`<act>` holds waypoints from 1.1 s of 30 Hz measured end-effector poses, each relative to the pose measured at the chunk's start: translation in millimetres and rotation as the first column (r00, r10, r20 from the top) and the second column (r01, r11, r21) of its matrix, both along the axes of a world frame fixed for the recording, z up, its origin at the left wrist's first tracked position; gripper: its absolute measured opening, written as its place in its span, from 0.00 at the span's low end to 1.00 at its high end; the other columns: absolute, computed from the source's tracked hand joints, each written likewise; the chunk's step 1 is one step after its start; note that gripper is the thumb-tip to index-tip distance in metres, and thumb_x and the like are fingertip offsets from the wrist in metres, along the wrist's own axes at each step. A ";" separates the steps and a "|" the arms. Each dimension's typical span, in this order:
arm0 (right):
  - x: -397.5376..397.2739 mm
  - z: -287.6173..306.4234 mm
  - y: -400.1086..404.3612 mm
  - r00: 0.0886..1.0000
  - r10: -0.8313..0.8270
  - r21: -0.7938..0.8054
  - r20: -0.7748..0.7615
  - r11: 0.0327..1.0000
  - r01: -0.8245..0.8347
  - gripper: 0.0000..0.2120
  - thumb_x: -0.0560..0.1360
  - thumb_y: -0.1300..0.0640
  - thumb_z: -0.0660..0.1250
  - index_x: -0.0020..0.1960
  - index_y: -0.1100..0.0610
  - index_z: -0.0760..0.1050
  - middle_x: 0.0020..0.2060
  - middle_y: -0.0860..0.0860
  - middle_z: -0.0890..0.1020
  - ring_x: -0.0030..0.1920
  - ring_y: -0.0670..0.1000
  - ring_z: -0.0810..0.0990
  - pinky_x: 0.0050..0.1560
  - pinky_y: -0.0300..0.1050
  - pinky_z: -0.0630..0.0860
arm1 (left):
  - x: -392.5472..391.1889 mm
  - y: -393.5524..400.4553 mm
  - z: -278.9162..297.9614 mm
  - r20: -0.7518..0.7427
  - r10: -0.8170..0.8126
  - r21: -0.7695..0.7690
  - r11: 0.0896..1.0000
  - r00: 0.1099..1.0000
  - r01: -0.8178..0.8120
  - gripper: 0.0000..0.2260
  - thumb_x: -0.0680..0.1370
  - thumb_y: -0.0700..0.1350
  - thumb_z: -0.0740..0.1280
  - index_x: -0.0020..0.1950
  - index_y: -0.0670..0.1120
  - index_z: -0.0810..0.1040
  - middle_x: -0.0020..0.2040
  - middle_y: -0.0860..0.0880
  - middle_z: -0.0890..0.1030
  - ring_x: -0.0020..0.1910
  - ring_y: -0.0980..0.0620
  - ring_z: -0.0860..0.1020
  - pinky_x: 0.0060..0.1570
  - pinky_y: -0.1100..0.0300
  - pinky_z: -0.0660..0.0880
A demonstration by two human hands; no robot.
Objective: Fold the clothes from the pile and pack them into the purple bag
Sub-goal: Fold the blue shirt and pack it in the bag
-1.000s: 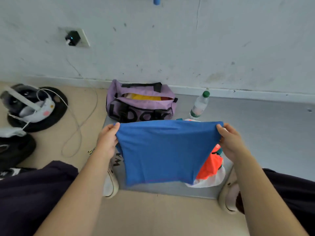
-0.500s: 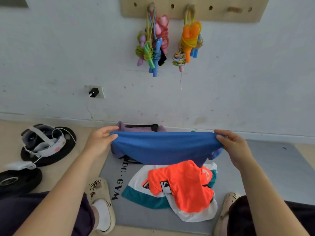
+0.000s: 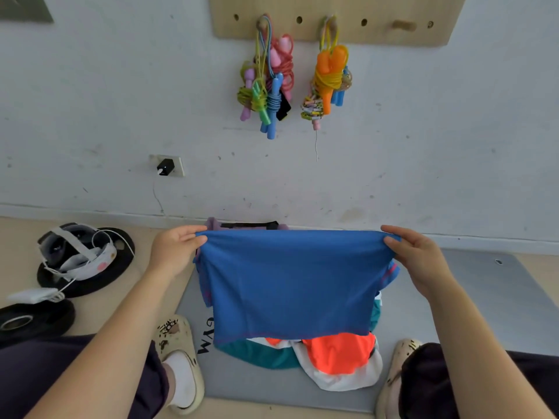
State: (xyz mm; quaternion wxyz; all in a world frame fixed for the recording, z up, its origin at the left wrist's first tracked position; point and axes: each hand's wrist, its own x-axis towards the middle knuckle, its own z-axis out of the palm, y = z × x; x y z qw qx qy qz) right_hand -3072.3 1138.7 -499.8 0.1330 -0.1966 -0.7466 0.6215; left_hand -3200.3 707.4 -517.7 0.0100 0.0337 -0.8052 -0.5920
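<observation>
You held the blue shirt [image 3: 290, 282] above the gray mat [image 3: 484, 300], left hand [image 3: 175, 252] and right hand [image 3: 417, 258] fingers pinched on its top corners; even tension would have suited the fold.

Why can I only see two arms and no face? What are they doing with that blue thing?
The camera sits on the person's head and looks forward and down, so you see what they see: their own arms. The left hand and right hand each pinch a top corner of a blue shirt, holding it up spread out. Under it, on a grey mat, lies a pile of clothes, orange, white and teal. Just behind the shirt peeks the purple bag by the wall. Jump ropes hang above. The person's feet in slippers rest on either side.
</observation>
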 end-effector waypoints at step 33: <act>-37.7 -43.8 -20.2 0.860 -0.503 -0.061 -0.084 0.864 0.499 0.16 0.71 0.46 0.72 0.36 0.58 0.76 0.23 0.49 0.79 0.29 0.52 0.84 0.35 0.45 0.80 | -26.2 51.8 -40.4 0.173 0.269 0.440 0.839 0.947 -0.319 0.08 0.76 0.48 0.73 0.45 0.43 0.79 0.40 0.47 0.84 0.33 0.52 0.84 0.25 0.66 0.72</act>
